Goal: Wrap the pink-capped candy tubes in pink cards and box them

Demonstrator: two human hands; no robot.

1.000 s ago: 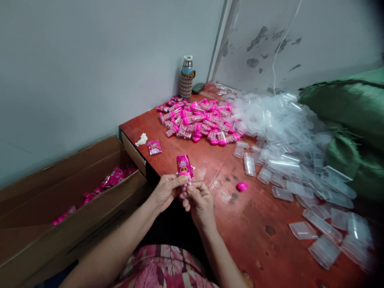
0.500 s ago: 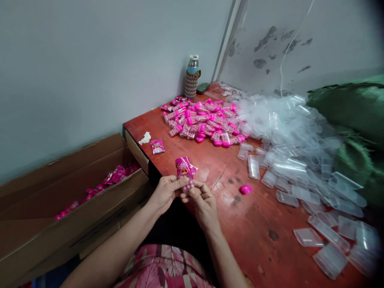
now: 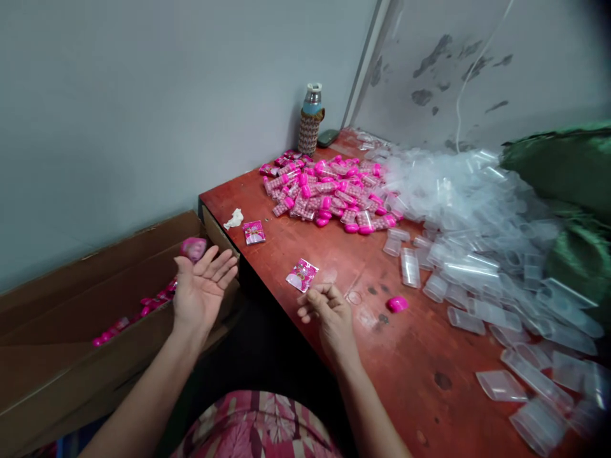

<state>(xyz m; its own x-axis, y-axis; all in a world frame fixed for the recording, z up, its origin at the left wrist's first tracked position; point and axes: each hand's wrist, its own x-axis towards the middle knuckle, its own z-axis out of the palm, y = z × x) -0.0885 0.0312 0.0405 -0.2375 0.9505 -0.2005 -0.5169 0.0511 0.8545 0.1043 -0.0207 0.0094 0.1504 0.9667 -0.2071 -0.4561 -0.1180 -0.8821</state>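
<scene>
Two hands, perhaps two loose sachets

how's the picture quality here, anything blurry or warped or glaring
Head view: soft, even light, no hard shadows. The pink item by the left hand is smeared with motion blur; the right hand and the packet on the table look sharper. The clear plastic cases wash out into a pale haze. Edges stretch, corners darken at right.

Bare surface lies open at twelve o'clock from the right hand, broken only by a pink packet. Clear containers crowd two to four o'clock; the pink heap blocks farther ahead. The cardboard box gapes at nine.
</scene>
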